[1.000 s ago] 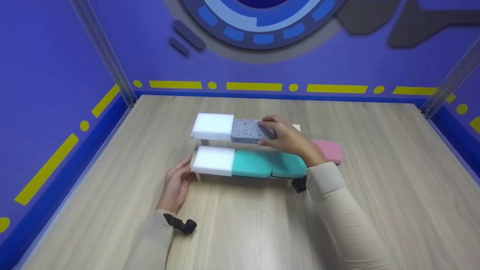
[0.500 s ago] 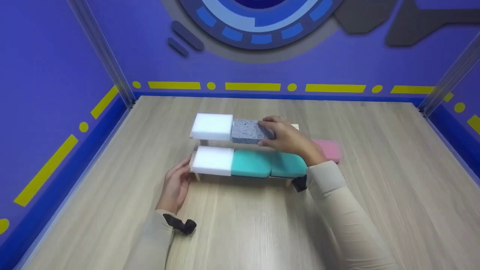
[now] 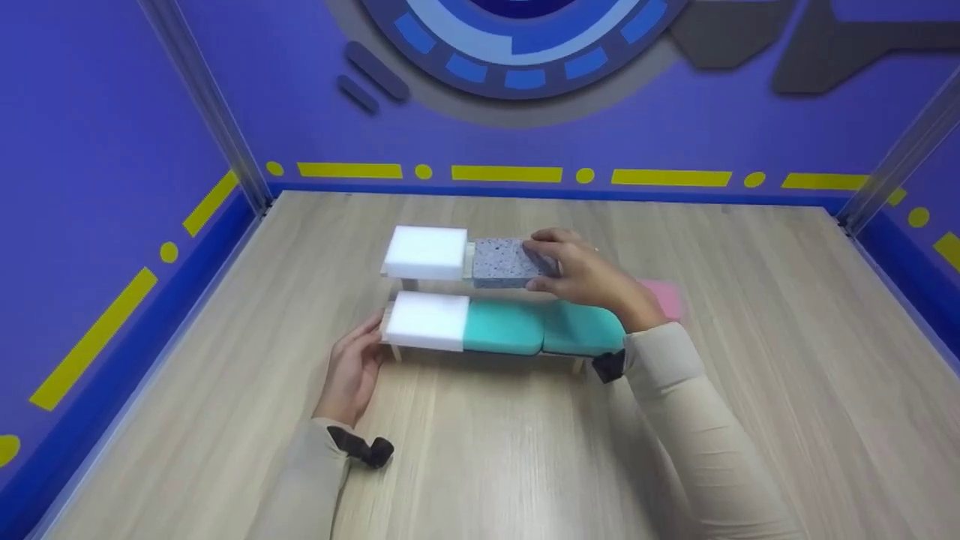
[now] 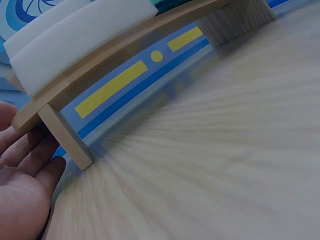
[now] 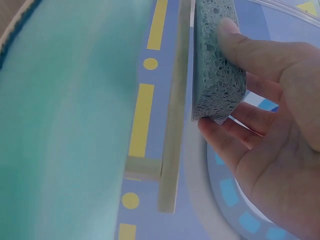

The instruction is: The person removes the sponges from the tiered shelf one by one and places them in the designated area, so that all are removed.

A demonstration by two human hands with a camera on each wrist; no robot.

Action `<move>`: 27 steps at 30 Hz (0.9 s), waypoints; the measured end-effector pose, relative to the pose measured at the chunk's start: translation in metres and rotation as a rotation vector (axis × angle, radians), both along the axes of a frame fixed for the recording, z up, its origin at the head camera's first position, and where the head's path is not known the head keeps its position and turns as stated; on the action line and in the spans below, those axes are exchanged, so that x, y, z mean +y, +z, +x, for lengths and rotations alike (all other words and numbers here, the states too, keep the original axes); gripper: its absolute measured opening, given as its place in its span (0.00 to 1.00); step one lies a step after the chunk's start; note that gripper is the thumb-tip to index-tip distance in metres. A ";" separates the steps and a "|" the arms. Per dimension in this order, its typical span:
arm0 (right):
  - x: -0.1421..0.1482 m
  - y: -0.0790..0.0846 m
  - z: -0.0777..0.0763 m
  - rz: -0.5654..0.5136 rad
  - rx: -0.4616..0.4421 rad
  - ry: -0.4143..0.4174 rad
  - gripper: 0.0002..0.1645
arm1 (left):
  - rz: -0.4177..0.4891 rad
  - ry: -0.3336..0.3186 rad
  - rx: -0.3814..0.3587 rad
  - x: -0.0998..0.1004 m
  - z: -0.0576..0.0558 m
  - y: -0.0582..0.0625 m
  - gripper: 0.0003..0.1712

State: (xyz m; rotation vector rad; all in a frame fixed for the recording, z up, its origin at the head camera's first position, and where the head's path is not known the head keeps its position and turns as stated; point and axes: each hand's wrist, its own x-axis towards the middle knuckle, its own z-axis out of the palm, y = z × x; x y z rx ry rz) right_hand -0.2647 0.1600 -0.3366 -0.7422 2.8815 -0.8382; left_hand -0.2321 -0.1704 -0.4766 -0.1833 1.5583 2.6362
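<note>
My right hand [image 3: 592,277] grips the right end of a grey speckled sponge [image 3: 499,262] over the rear board of a low wooden rack [image 4: 70,137]. In the right wrist view the thumb lies on one face of the sponge and the fingers on the other side. A strip of bare wood shows between this sponge and a white foam sponge [image 3: 427,251] on its left. My left hand [image 3: 354,371] holds the left end of the rack's front board, thumb at the board's end and fingers behind the leg. Another white sponge [image 3: 426,322] and two teal sponges [image 3: 504,328] lie along that front board.
A pink sponge [image 3: 664,298] lies right of the rack, partly hidden by the right forearm. The wooden table [image 3: 480,450] spreads around the rack. Blue patterned walls [image 3: 480,142] enclose it at the back and sides.
My right hand has shifted slightly right with the grey sponge, opening a gap beside the rear white sponge. My left hand stays at the rack's end.
</note>
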 end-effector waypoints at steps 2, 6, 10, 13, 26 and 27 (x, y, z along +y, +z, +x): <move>0.003 0.001 0.001 -0.005 -0.003 0.011 0.36 | -0.004 -0.006 -0.002 0.000 0.000 -0.001 0.29; 0.009 0.004 0.002 -0.002 0.017 0.031 0.36 | -0.005 0.002 -0.002 0.000 0.001 0.000 0.29; 0.017 0.005 0.004 0.002 0.008 0.025 0.36 | -0.001 0.005 -0.002 0.000 0.001 0.000 0.28; 0.023 0.006 0.005 -0.003 -0.012 0.019 0.37 | 0.016 0.004 -0.006 0.001 0.001 0.000 0.29; 0.048 0.001 0.006 -0.054 0.004 0.031 0.35 | 0.027 0.009 -0.015 0.000 0.000 -0.002 0.29; 0.049 0.001 0.006 -0.055 0.005 0.031 0.35 | 0.026 0.009 -0.014 0.000 0.000 -0.001 0.29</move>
